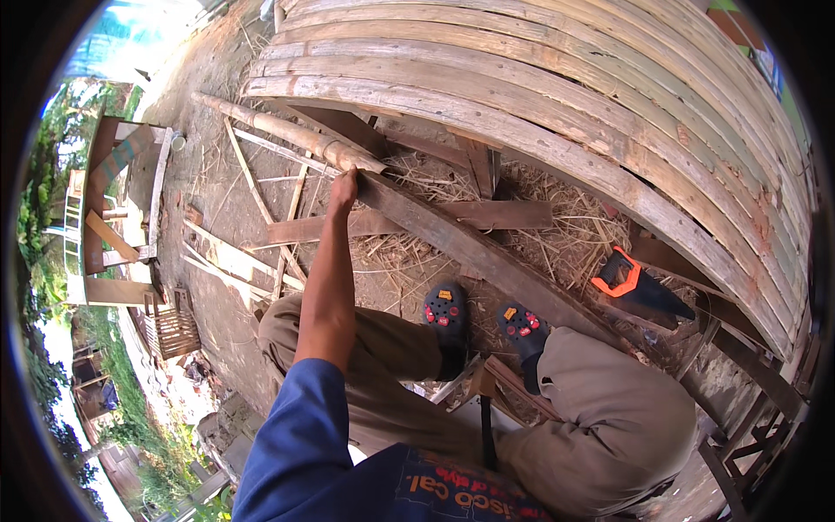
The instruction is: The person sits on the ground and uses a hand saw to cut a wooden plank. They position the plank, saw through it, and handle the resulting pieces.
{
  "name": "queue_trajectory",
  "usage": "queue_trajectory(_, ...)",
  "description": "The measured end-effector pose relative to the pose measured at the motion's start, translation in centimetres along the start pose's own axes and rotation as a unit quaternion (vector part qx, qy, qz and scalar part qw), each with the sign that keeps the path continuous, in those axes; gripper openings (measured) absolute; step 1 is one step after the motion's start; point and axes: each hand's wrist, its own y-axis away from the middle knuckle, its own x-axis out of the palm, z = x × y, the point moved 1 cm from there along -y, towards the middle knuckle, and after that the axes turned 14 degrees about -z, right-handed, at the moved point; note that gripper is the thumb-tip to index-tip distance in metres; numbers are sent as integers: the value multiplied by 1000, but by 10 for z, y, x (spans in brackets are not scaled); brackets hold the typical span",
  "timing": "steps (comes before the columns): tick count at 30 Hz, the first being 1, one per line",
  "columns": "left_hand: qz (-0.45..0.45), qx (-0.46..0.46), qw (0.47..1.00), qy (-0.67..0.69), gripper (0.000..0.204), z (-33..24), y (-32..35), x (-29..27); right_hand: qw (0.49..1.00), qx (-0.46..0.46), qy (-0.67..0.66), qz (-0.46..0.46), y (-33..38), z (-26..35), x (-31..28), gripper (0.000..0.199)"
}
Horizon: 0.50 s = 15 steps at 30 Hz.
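My left arm reaches forward, and my left hand (346, 187) is closed on the far end of a long dark wooden beam (470, 248). That beam slants from my hand toward the near right, passing beside my shoes. Beneath it a reddish-brown plank (296, 230) lies crosswise on the ground. A bamboo pole (278, 127) has its near end right beside my hand. To the right, a handsaw (657, 300) with an orange-rimmed handle rests under the edge of the slatted platform. My right hand does not appear in the picture.
A platform of worn bamboo slats (539, 113) spans the upper right, with wooden legs below. Thin wood strips (252, 178) lie left of the beam. Straw (557, 244) litters the ground. My dark clogs (446, 313) are close to the beam. A slatted crate (171, 329) stands farther left.
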Motion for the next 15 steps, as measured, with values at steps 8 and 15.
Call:
queue_trajectory(8,-57,27,997,-39,64,60,-20,28,999,-29,-21,-34,8,30,18,89)
queue_trajectory(15,-120,112,938,-306,76,71,-58,36,994,-70,-57,-60,-27,75,60,89)
